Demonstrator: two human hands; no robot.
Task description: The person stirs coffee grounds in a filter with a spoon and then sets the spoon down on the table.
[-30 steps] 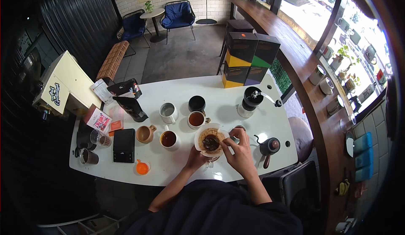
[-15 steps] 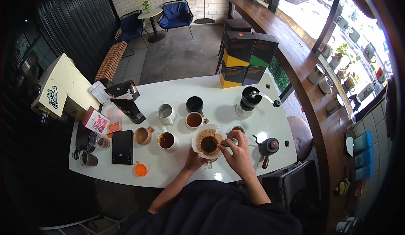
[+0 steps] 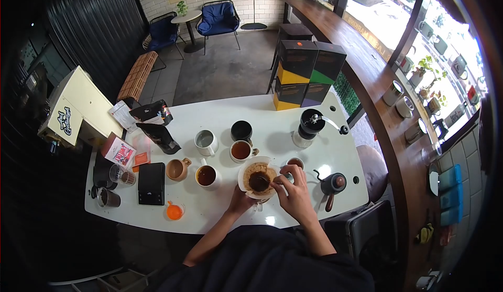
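Note:
In front of me a coffee dripper (image 3: 244, 188) lined with a paper filter (image 3: 272, 167) holds dark, wet coffee grounds (image 3: 259, 181). My left hand (image 3: 241, 202) is closed around its lower left side; part of the fingers is hidden beneath. Below it a clear glass handle (image 3: 259, 207) shows. My right hand (image 3: 293, 190) pinches a thin, spoon-like utensil (image 3: 269, 181) whose lower end is in the grounds. Just behind that hand stands a cup of brown liquid (image 3: 295, 162), partly covered. A black gooseneck kettle (image 3: 334, 182) is to the right.
Mugs of dark drink (image 3: 207, 175) (image 3: 241, 150), a wooden cup (image 3: 177, 170), a black scale (image 3: 151, 183) and an orange scoop (image 3: 175, 211) are on the left. A hand grinder (image 3: 309, 127) and stacked boxes (image 3: 304, 74) stand behind. A counter (image 3: 367, 77) runs along the right.
My right hand has shifted very slightly, with its fingertips and the utensil moving a little over the grounds. My left hand and the dripper stay nearly in place.

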